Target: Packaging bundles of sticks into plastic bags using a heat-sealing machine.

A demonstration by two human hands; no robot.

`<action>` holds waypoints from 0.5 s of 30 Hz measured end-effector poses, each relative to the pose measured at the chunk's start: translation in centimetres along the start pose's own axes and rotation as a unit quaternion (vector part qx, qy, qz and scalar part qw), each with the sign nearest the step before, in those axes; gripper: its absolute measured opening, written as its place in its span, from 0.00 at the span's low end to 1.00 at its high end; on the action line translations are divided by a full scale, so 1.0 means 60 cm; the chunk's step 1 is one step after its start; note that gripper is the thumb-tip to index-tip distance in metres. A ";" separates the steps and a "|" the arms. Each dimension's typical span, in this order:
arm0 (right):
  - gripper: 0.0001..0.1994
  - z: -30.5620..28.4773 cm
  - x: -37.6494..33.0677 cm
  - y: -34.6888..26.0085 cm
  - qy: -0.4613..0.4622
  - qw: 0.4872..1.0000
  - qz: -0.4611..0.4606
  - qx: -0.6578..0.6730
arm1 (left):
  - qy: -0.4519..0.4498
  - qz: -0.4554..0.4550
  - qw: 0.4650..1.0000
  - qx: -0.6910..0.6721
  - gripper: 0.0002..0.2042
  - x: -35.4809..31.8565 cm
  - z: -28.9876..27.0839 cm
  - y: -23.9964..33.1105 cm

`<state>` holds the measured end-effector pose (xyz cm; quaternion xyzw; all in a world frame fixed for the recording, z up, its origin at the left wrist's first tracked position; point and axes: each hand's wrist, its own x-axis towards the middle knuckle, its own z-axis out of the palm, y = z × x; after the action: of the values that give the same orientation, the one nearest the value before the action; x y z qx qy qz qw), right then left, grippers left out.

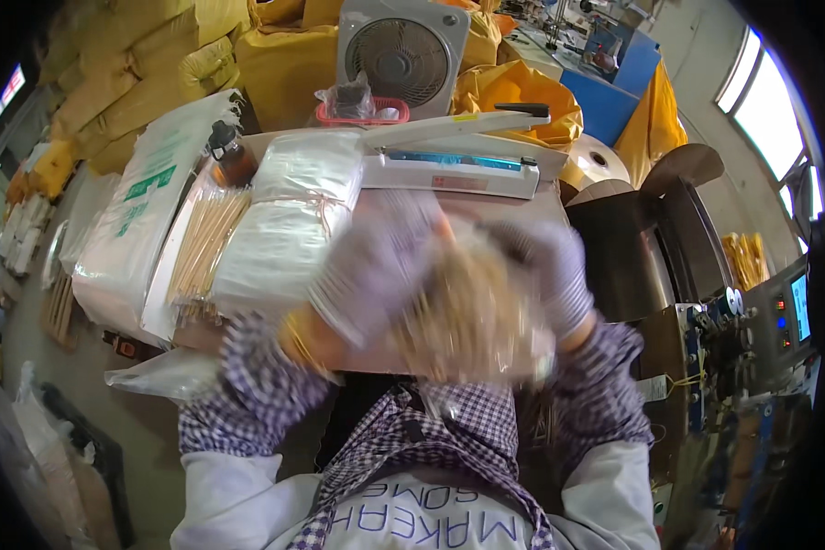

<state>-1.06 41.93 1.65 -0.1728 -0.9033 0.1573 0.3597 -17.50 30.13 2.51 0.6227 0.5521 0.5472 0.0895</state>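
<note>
Both my hands wear pale knit work gloves and are smeared by motion. Between them, at the near edge of the table, is a clear plastic bag of thin wooden sticks, also blurred. My left hand is closed at the upper left of the bag, a bare orange-looking fingertip showing. On the bag's upper right side, my right hand has its fingers curled round the plastic. Left of my left hand lies a tied stack of clear plastic bags. Loose wooden sticks lie beside that stack.
Beyond my hands stands a long white bag sealer with a raised arm. A box fan and a pink basket are behind it. At left are a dark-capped bottle and white sacks; at right, a dark metal bin.
</note>
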 end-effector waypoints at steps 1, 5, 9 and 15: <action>0.11 -0.020 0.024 0.027 0.025 0.998 -0.036 -0.040 | 0.007 -0.042 0.998 0.040 0.05 0.040 -0.024 0.008; 0.09 0.015 0.070 0.091 -0.013 0.985 0.168 0.042 | -0.138 -0.033 0.871 0.470 0.08 0.093 -0.079 -0.169; 0.10 0.062 0.063 0.172 -0.043 0.972 0.229 0.010 | -0.075 -0.077 0.921 0.374 0.08 0.099 -0.054 -0.141; 0.06 -0.123 0.159 -0.012 0.071 0.975 0.082 0.192 | 0.070 0.108 0.948 0.291 0.09 0.175 -0.161 0.045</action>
<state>-2.52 46.55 12.74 -0.1848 -0.8111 0.3446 0.4349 -25.62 32.62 14.30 0.6376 0.6215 0.4115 -0.1946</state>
